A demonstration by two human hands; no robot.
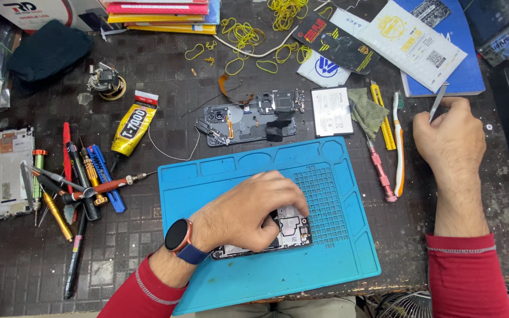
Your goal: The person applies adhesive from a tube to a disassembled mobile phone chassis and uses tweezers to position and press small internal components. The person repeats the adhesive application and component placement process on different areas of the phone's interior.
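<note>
So the phone (287, 232) lies opened on the blue mat (337, 259), its board bare, and my left hand (248, 212) is curled over it, pressing it flat. My right hand (452, 138) rests out on the table (148, 65), closed around tweezers (438, 101) with the tips up. By my reckoning the stripping is done: a second frame (248, 121) with camera parts sits just beyond the mat, the battery (332, 112) beside it. Refitting and closing up look to be left (the glue tube (132, 125) lies capped to the left). The table is dark, worn and crowded: screwdrivers (78, 182) heaped at left, yellow rubber bands (248, 38) at the top, packets and a book at the far right.
</note>
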